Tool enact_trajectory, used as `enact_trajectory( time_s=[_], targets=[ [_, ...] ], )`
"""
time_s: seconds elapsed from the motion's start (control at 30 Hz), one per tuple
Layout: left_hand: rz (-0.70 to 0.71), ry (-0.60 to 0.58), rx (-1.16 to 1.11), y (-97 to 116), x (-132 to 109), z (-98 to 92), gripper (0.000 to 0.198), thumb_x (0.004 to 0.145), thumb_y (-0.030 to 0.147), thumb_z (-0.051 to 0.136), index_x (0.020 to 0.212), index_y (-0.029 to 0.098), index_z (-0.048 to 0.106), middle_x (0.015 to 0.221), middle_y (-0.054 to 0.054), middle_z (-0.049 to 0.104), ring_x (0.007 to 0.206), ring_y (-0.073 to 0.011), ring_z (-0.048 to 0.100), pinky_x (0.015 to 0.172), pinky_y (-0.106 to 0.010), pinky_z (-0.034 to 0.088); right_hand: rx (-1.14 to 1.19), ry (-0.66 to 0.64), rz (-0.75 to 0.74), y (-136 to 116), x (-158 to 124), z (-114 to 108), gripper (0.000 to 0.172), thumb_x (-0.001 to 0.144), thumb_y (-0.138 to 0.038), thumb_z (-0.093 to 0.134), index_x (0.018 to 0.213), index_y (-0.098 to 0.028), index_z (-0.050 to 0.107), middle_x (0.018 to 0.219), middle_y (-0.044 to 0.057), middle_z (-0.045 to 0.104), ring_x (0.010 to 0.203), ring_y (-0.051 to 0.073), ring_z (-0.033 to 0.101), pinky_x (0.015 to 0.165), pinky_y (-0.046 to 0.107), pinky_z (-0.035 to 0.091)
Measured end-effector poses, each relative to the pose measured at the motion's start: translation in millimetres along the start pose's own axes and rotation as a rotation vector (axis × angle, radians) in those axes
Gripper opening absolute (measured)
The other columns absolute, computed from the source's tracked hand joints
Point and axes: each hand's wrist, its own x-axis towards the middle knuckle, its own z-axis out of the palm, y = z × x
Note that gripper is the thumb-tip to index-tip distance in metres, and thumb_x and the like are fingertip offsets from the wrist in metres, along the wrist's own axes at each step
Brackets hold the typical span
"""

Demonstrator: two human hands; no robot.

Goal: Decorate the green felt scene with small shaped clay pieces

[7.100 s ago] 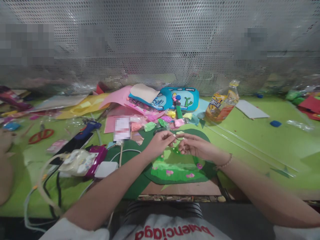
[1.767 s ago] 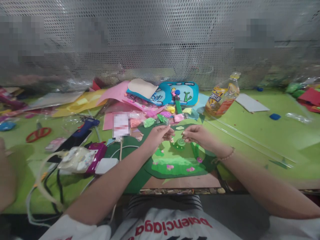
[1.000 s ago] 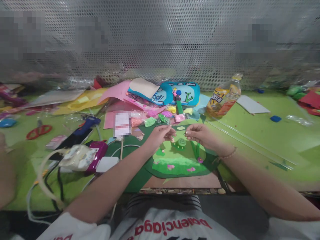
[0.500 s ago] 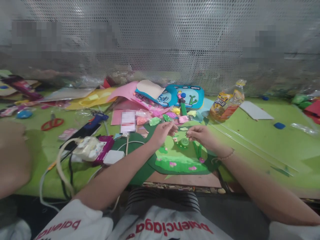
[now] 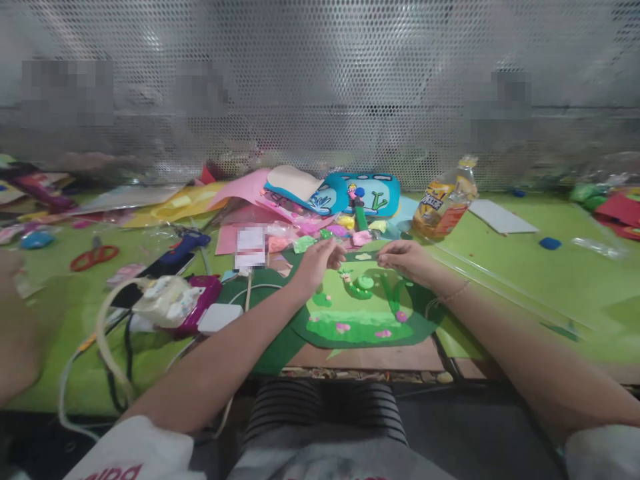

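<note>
A green craft picture [image 5: 360, 320] lies in front of me, decorated with a snail-like clay figure [image 5: 366, 283], grass strips and pink flowers. My left hand [image 5: 320, 263] is above its upper left edge, thumb and fingers drawn together in a pinch. Across a small gap, my right hand [image 5: 407, 260] hovers over the upper right part, its fingertips also pinched. Whatever either hand holds, if anything, is too small to make out. Just behind my hands are small wrapped packs of coloured clay [image 5: 305, 245].
On the left are a power strip [image 5: 165, 303] with cables, a blue glue gun [image 5: 185, 245] and red scissors [image 5: 95, 257]. A bottle [image 5: 443, 203] stands at the back right. A blue craft picture [image 5: 385, 193] lies behind. Another person's arm [image 5: 15, 327] shows at far left.
My hands have moved further apart, the right one shifting right and slightly up. More of the snail-like figure is visible between them. The view has shifted a little.
</note>
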Motion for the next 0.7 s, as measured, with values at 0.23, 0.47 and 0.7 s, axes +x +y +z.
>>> enact_trajectory(
  time_s=[0.23, 0.47, 0.7],
  targets=[
    [0.100, 0.079, 0.041, 1.8, -4.3, 2.5, 0.040, 0.084, 0.051, 0.043, 0.075, 0.014, 0.057, 0.065, -0.003, 0.058, 0.055, -0.0096, 0.052, 0.055, -0.022, 0.043, 0.013, 0.025, -0.018, 2.5, 5.8, -12.7, 0.022, 0.057, -0.030, 0.080, 0.069, -0.017, 0.068, 0.064, -0.001, 0.065, 0.056, 0.008, 0.061, 0.062, 0.022, 0.051],
    [0.243, 0.374, 0.233, -0.5, 2.1, -6.6, 0.036, 0.091, 0.045, 0.026, 0.084, 0.019, 0.051, 0.083, -0.002, 0.057, 0.073, -0.0107, 0.053, 0.068, -0.022, 0.043, 0.000, 0.098, -0.018, 2.8, 9.2, -16.1, 0.029, 0.051, -0.033, 0.083, 0.069, -0.016, 0.068, 0.062, -0.001, 0.064, 0.055, 0.006, 0.058, 0.059, 0.019, 0.051],
    [0.183, 0.179, 0.748, 1.6, 7.4, -9.4, 0.021, 0.087, 0.030, 0.046, 0.090, 0.014, 0.059, 0.097, -0.005, 0.062, 0.094, -0.0160, 0.056, 0.086, -0.036, 0.043, -0.032, 0.178, -0.042, 4.9, 13.2, -23.1, 0.030, 0.050, -0.033, 0.083, 0.068, -0.015, 0.067, 0.063, -0.001, 0.063, 0.056, 0.006, 0.055, 0.056, 0.018, 0.048]
  ],
)
